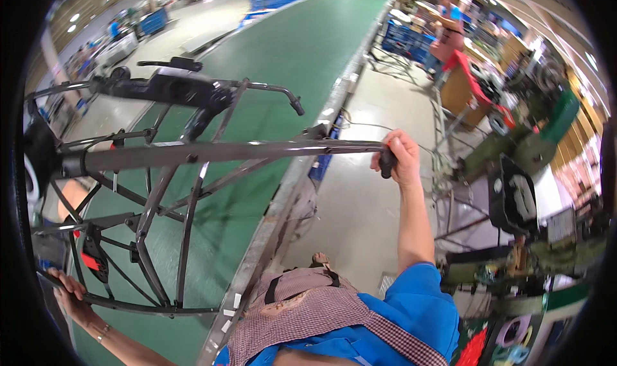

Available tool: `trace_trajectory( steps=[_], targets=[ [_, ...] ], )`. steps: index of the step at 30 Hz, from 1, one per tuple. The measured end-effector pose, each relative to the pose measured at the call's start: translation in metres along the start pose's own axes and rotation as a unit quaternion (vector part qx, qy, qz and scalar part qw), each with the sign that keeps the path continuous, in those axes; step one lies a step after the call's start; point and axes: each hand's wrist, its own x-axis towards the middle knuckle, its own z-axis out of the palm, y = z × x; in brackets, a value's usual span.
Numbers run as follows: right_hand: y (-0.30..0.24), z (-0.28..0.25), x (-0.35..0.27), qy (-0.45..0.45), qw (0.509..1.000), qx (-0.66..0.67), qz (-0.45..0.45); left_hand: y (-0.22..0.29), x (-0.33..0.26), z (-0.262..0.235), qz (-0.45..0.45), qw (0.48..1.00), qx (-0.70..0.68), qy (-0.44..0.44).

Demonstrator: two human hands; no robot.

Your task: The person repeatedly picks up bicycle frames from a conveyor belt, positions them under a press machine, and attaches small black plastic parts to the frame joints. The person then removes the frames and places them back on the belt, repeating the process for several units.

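A dark grey tubular metal frame (186,154) with crossing bars, small red parts and a thick black bracket lies over the green conveyor belt (302,51). My right hand (403,159) is out to the right, its fingers closed round the far end of the frame's long tube, where a black tip shows below them. At the lower left, my left hand (71,296) grips a curved bar of the same frame, with the fingers over the bar. The frame's left end runs into the dark rim of the picture.
The belt's metal edge (283,218) runs beside my body. To the right stand green machines (540,134), a black bin (512,196) and a red-topped box (464,86). Farther back another person (447,35) stands by blue crates (406,43).
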Motion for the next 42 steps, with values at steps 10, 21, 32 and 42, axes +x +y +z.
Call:
trace_trajectory(
  steps=[10,21,32,42],
  targets=[
    [-0.025,-0.097,-0.221,0.373,0.921,-0.099,0.049,-0.063,0.193,0.229,-0.110,0.962,-0.050,-0.246],
    [-0.066,-0.176,-0.367,0.543,0.829,-0.010,0.134,-0.097,0.178,0.595,-0.201,0.871,-0.054,-0.445],
    [-0.171,-0.267,-0.404,0.641,0.743,-0.111,0.156,-0.201,0.104,0.843,-0.322,0.783,-0.075,-0.527],
    [-0.240,-0.267,-0.392,0.742,0.600,-0.239,0.181,-0.323,-0.001,1.069,-0.438,0.630,-0.111,-0.632]
  ],
)
